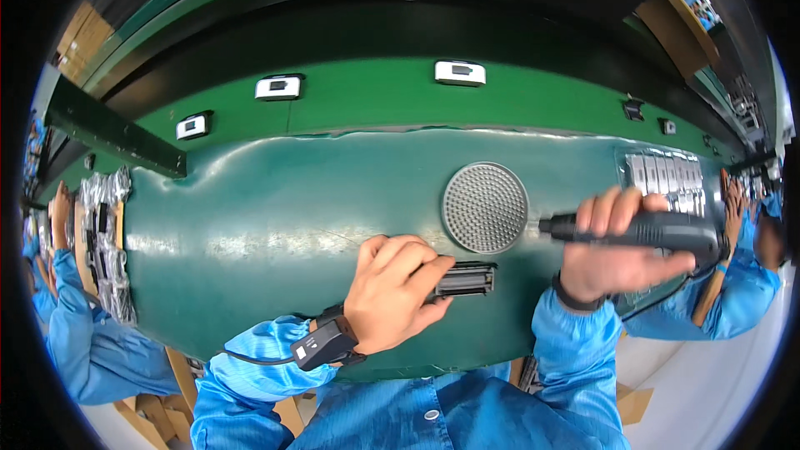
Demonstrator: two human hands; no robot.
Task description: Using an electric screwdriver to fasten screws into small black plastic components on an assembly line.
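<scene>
My left hand [395, 290] is closed over the left end of a black rectangular housing [467, 279], which lies on the green mat [250, 200]. The housing has a long grey part along its middle; its left end is hidden under my fingers. In my right hand [612, 254] is a black electric screwdriver [654, 232], held nearly level, its bit pointing left. The bit tip is beside the right rim of a round grey dimpled tray [485, 207], just beyond the housing. Whether the tip carries a screw is too small to tell.
A clear plastic tray of silver-grey parts [667, 179] lies at the right. Bagged parts [107, 242] line the left end. White-and-black devices [460, 72] sit on the green ledge behind the mat. Co-workers in blue sleeves [725, 296] are at both sides; a green post [117, 127] stands back left.
</scene>
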